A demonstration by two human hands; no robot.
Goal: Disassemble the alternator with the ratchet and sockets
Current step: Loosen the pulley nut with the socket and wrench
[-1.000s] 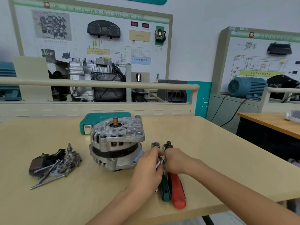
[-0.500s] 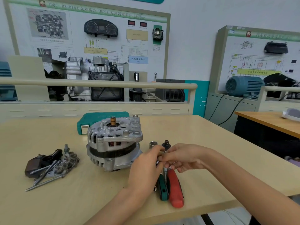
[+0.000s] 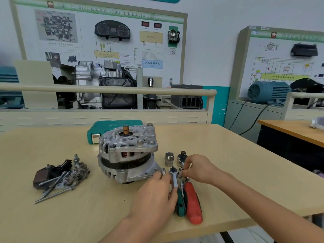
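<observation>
**wrenchnewb:** ok so what are the hands actually doing here?

**altguy77:** Left hand (image 3: pixel 155 193) is curled around the small green-handled ratchet (image 3: pixel 175 181), gripping it at the metal neck, with the drive head poking up past the fingers. There's also a small shiny bit (image 3: pixel 163 171) sticking out right at the left fingertips, can't tell if it's pinched or just sitting there. Right hand (image 3: pixel 199 170) is just beside the ratchet head, fingertips pinching a little silver socket (image 3: pixel 180 172). Socket and ratchet head are close but apart, not seated.

**wrenchnewb:** and the other tools?

**altguy77:** A red-handled driver (image 3: pixel 192 204) lies on the table right alongside the green handle, partly under the right hand. Just behind the hands a bigger socket (image 3: pixel 169 158) stands upright with its hex opening up, and next to that is another ratchet head (image 3: pixel 182 156) with the square drive up, tucked right behind the right hand's fingers.

**wrenchnewb:** where's the alternator?

**altguy77:** The alternator (image 3: pixel 127 153) sits on the table (image 3: pixel 228 163) just left of the hands, shaft with the copper slip ring pointing up, copper windings visible through the housing gaps. The left knuckles are nearly at its lower flange. Further left there's a pile of removed parts (image 3: pixel 61 174): long bolts, a dark plastic cover, some brackets. A teal tool case (image 3: pixel 112 125) lies closed behind the alternator. Beyond the table's rail stands a gearbox training rig (image 3: pixel 105 85) in front of a wall board.
</observation>
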